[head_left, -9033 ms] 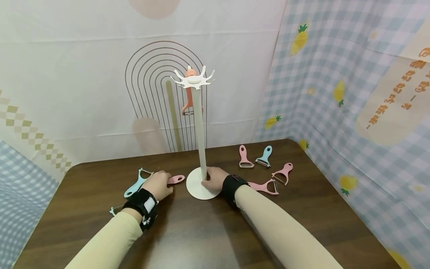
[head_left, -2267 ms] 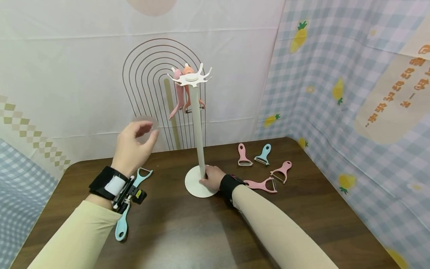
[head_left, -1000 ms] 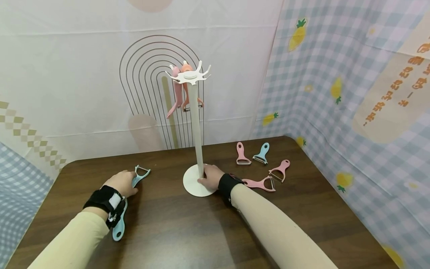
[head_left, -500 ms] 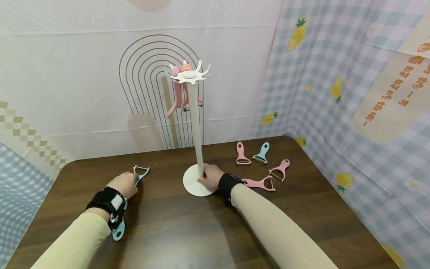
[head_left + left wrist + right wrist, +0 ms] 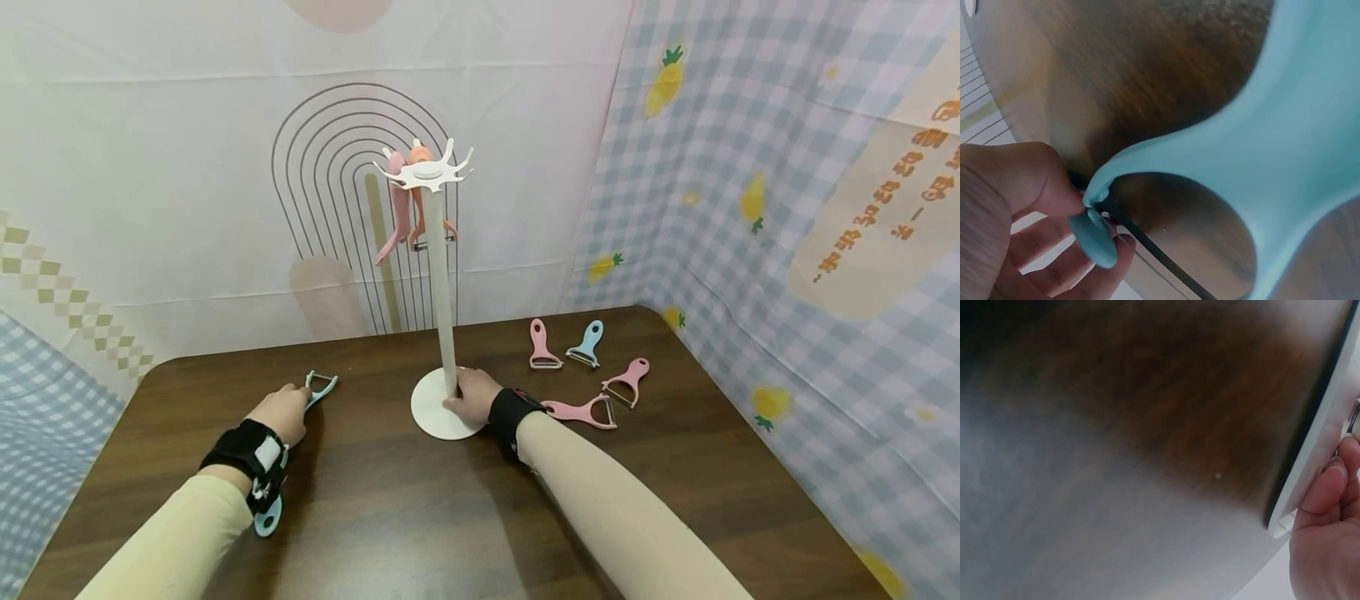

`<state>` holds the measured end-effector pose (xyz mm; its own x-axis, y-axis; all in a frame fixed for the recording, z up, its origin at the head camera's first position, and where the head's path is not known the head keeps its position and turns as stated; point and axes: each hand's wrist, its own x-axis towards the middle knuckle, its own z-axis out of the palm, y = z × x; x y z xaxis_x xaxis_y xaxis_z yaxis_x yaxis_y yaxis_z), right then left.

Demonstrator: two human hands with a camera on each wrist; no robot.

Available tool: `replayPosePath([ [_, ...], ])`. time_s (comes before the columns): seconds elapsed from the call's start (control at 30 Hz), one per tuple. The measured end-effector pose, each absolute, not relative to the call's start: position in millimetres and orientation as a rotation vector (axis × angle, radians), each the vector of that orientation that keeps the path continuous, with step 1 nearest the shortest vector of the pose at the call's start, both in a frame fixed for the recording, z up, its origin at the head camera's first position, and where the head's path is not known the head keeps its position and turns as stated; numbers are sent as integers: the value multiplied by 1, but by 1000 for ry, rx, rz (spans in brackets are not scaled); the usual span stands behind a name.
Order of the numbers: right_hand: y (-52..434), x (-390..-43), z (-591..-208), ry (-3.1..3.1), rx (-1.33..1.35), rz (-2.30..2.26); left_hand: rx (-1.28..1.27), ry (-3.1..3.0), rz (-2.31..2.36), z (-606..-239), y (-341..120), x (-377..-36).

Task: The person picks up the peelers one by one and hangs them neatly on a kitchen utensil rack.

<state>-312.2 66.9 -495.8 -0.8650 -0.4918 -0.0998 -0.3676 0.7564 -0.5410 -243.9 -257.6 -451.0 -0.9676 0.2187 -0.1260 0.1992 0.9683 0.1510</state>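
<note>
left hand [image 5: 283, 410] pinching blue peeler [image 5: 1285, 150]; right hand [image 5: 472, 396] on stand [image 5: 442, 412]

Stand [image 5: 442, 333] mid-table [image 5: 420, 517], peelers [image 5: 588, 371] to its right.

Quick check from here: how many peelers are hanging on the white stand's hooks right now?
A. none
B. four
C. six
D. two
D: in the head view, a pink peeler and an orange peeler hang from the hooks atop the white stand; its other hooks are bare.
</note>
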Motion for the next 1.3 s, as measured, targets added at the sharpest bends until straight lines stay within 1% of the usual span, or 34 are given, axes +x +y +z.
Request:
replayPosePath([
  [0.17,66,-310,-493,2721,-673,-753,306,3009,211,-449,-257,-242],
  [0.7,65,-307,-487,2719,-655,-738,421,3214,274,-451,-267,-249],
  [1.13,65,-308,-490,2730,-652,-717,368,3271,412,-426,-263,-246],
  [1.3,65,-309,-492,2735,-656,-707,299,3283,536,-411,-261,-246],
])
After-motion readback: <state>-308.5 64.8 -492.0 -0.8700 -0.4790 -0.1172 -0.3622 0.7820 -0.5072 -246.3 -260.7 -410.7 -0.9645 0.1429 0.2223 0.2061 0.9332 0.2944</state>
